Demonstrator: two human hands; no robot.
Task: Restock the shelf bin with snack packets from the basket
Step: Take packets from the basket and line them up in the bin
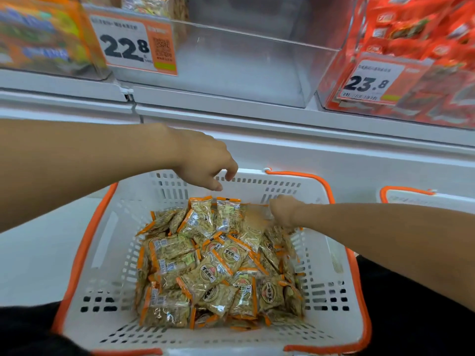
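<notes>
A white basket with an orange rim sits below the shelf, holding several tan snack packets with orange edges. Above it stands a clear shelf bin with a 22.8 price tag; only a few packets show at its back. My left hand hovers over the basket's far wall, fingers pointing down and apart, holding nothing. My right hand reaches into the far right of the pile, with its fingers closed on a blurred packet.
A bin of red packets with a 23.8 tag stands to the right, and a bin of orange-green packs to the left. A second orange-rimmed basket lies at the right. White shelf ledge juts out above the basket.
</notes>
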